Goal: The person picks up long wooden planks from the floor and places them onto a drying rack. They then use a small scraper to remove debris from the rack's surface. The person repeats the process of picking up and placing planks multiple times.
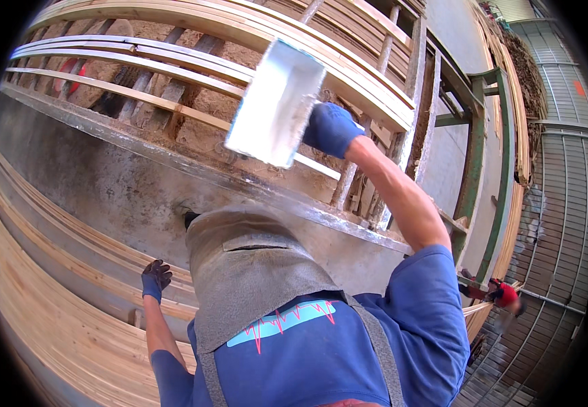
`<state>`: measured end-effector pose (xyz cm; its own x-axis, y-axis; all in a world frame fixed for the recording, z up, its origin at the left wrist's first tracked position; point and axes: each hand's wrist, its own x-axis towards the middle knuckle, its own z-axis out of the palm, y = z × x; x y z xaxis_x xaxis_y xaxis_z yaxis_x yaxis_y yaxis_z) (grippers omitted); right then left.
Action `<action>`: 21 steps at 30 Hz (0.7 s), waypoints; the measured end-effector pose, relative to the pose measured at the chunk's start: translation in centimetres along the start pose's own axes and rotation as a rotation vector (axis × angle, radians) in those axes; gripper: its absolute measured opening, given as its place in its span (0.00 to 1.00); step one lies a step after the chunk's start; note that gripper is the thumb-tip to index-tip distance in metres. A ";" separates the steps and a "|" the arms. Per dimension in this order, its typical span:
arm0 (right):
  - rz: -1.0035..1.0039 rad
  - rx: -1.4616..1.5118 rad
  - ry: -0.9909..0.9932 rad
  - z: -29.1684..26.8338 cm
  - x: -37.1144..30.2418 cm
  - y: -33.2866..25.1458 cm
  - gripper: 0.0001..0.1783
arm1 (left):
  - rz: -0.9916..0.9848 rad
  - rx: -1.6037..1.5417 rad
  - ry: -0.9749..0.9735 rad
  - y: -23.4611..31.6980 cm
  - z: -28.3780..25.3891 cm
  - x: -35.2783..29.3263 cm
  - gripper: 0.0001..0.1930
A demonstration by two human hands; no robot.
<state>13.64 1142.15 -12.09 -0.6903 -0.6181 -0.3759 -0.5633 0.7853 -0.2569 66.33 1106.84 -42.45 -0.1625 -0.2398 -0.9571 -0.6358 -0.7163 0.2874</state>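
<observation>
My right hand (335, 130), in a blue glove, is closed on the near side of a white rectangular open container (277, 105). The container has bluish edges and a smeared white inside; it is tilted and held up over the wooden strips (192, 74) on the rack. What lies in it, if anything, I cannot make out. Low at my left side hangs my left hand (156, 279), in a dark blue glove. Its fingers are loosely apart with nothing in them, nearest to the stacked long boards (70, 285).
A metal-edged rack (172, 159) runs across in front of me, with sawdust under its bars. To the right stands a green metal frame (474, 149), with more long timber (519, 122) beyond it. A person in red (504, 296) is at the far right.
</observation>
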 end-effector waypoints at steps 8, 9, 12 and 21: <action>0.032 -0.106 0.076 1.3 -17.7 14.4 0.09 | -0.156 0.022 -0.006 -6.2 -0.9 2.4 0.19; 0.106 -0.091 0.089 1.1 -19.5 15.1 0.10 | -0.213 0.036 -0.050 -7.3 -1.3 3.3 0.19; 0.356 -0.149 -0.088 0.7 -22.3 16.9 0.12 | -0.182 0.088 -0.105 -8.1 -0.2 3.2 0.18; -0.019 -0.046 0.156 1.9 -16.2 18.2 0.10 | -0.037 0.074 -0.021 -4.7 2.5 -2.1 0.17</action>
<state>15.42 1166.48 -12.38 -0.7395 -0.6337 -0.2272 -0.5947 0.7731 -0.2206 67.78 1112.28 -41.91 -0.1537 -0.1999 -0.9677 -0.6952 -0.6740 0.2496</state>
